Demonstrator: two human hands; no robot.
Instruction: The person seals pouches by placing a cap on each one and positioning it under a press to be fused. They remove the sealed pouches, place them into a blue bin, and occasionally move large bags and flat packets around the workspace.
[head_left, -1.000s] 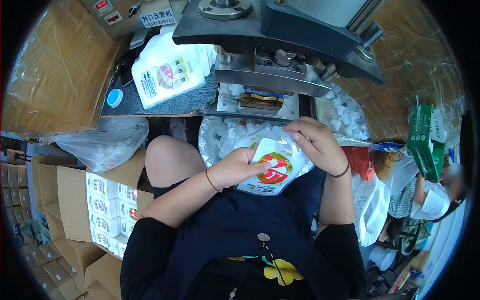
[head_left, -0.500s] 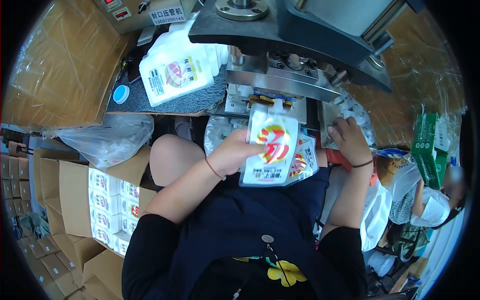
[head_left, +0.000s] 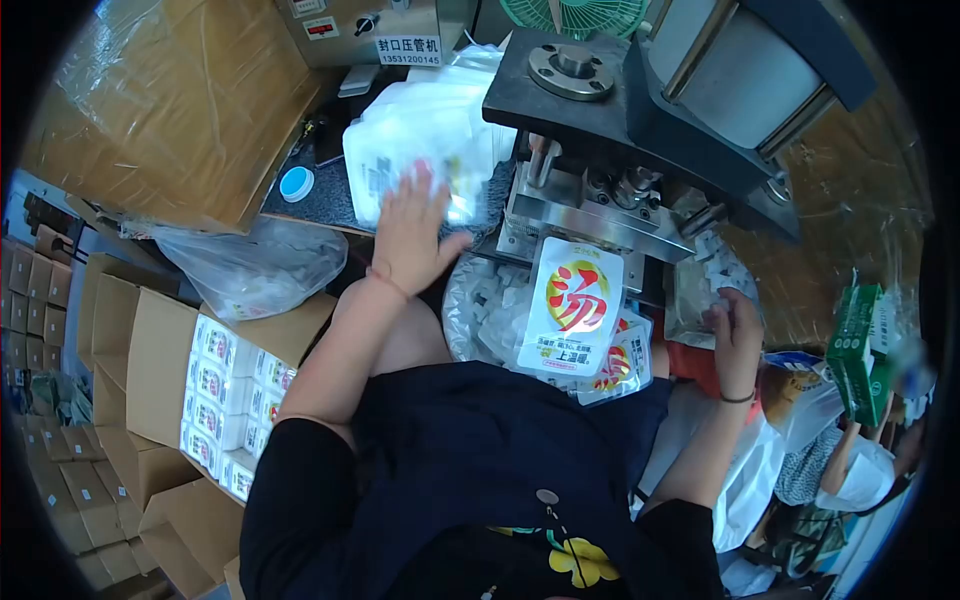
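My left hand [head_left: 410, 230] is spread open at the near edge of a stack of white printed pouches [head_left: 400, 130]; its fingertips are blurred over the top pouch. My right hand [head_left: 735, 340] is beside a clear bin of small white plastic pieces [head_left: 728, 265]. Its fingers are curled in, and whatever they may hold is too small to make out. Between the hands, in front of the press [head_left: 600, 215], a pouch with a large red character [head_left: 575, 305] lies over other similar pouches [head_left: 625, 365]. Neither hand touches it.
At lower left, an open carton [head_left: 150, 365] holds rows of packed pouches. Clear plastic bags [head_left: 250, 270] hang under the table edge. A blue-topped cap [head_left: 297, 184] lies left of the stack. A green box [head_left: 858, 350] stands at right, near another person [head_left: 855, 470].
My left hand has let go of the red-character pouch and moved up left to the white stack. My right hand's fingers have curled in. The camera view has shifted.
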